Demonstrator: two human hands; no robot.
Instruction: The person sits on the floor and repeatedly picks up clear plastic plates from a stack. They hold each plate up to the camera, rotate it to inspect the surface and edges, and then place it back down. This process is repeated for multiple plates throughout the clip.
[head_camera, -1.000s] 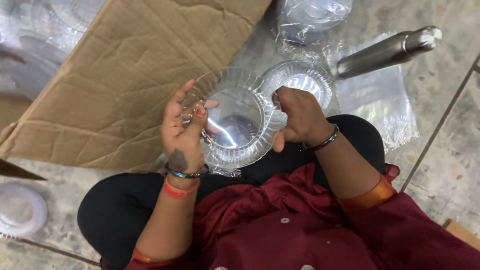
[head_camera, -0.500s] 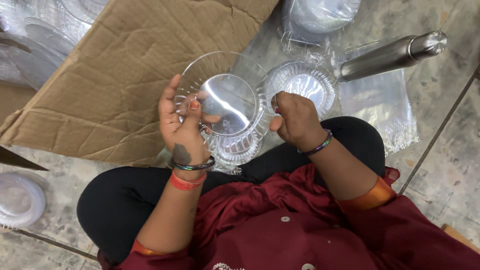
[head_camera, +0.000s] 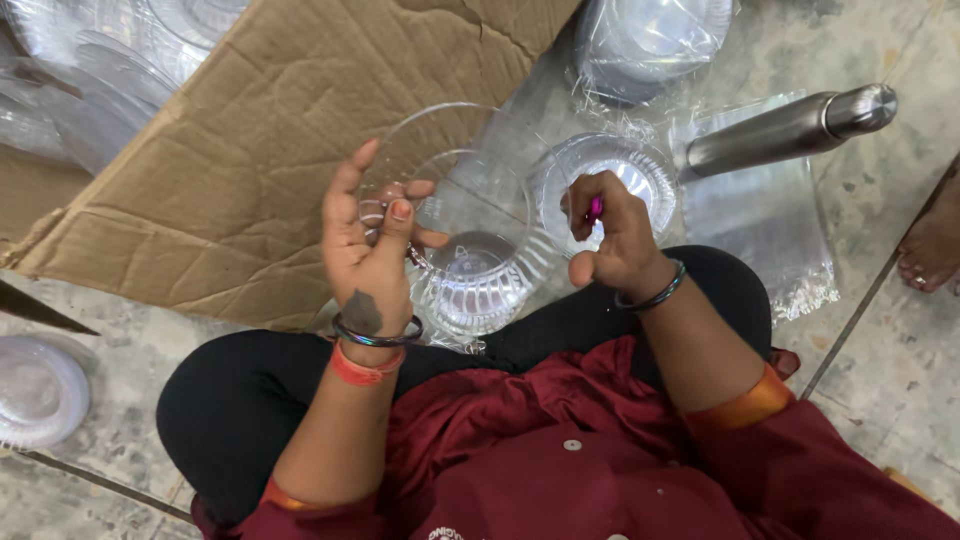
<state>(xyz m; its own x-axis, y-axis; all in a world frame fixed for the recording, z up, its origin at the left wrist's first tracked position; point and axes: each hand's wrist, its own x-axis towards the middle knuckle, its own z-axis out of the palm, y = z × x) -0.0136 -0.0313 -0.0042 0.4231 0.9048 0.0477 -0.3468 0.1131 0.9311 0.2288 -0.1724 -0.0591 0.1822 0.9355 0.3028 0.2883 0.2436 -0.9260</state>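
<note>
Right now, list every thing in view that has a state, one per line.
left hand: gripping the clear plastic bowl, tilted
right hand: curled, apart from the bowl
steel bottle: capped, lying on its side
cardboard box: flap open
stack of bowls: wrapped in plastic

We see the scene under soft, even light from above, bright enough to show detail without hard shadows. Glare streaks the clear plastic lids and the wrapping, and a highlight runs along the steel bottle. The left hand shows slight motion blur. The edges of the frame bend a little from the wide lens.
</note>
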